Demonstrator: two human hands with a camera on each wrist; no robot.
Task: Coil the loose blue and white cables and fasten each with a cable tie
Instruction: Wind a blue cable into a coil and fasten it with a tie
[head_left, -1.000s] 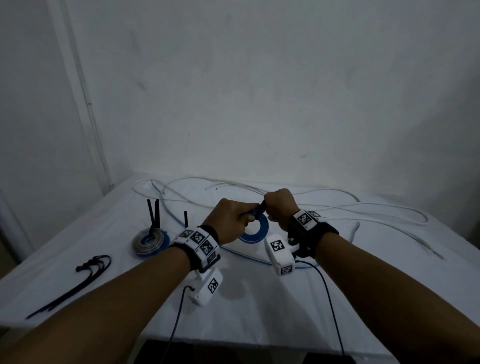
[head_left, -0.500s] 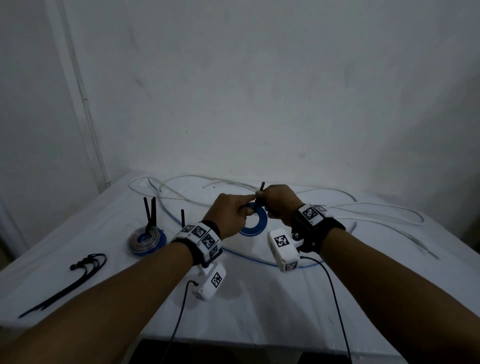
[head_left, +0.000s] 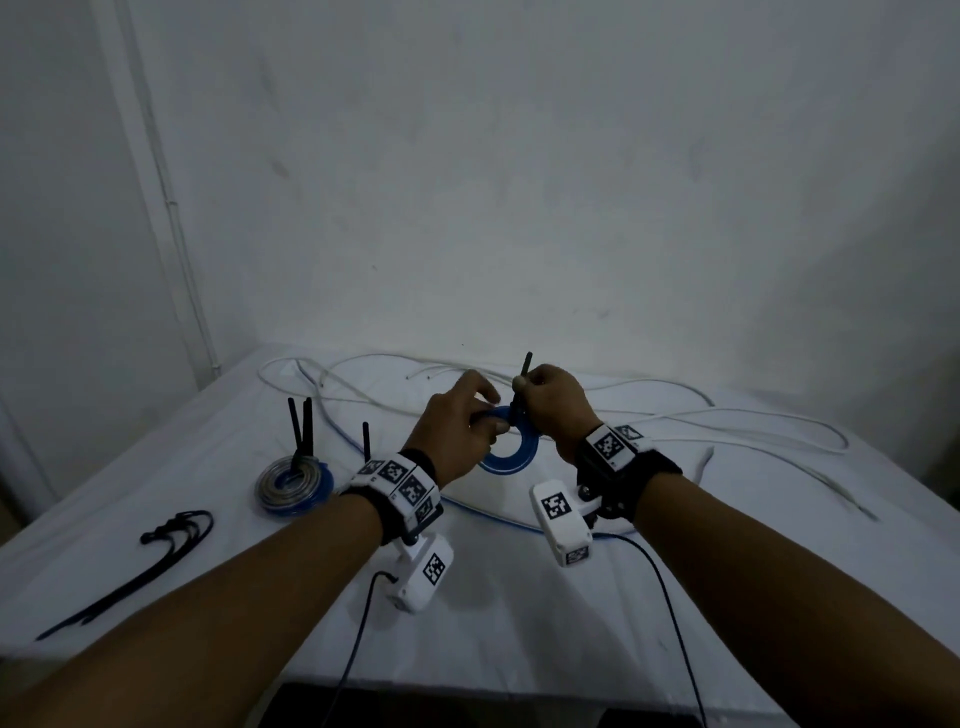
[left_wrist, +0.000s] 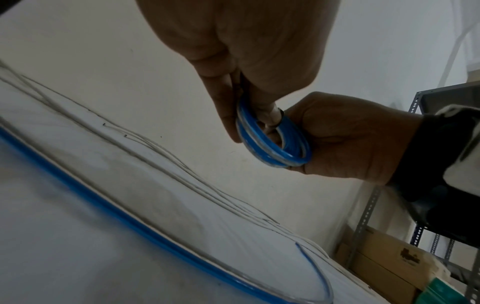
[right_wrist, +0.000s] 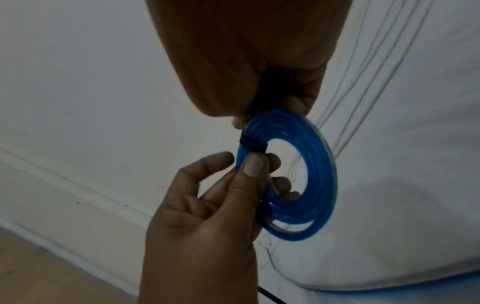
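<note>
Left hand (head_left: 457, 431) pinching blue coil (head_left: 511, 457), held up over table (head_left: 156, 545); right hand (head_left: 553, 410) gripping cable tie (head_left: 524, 366), tail now drawn up well clear of fist vs a second ago; band snug round coil, so cinch looks nearly done; white cable (head_left: 727, 426) lying loose behind, uncoiled

Dim, cold, flat light; soft shadows under the wrists; wide-angle bending at the edges; close wrist views smeared and grainy
</note>
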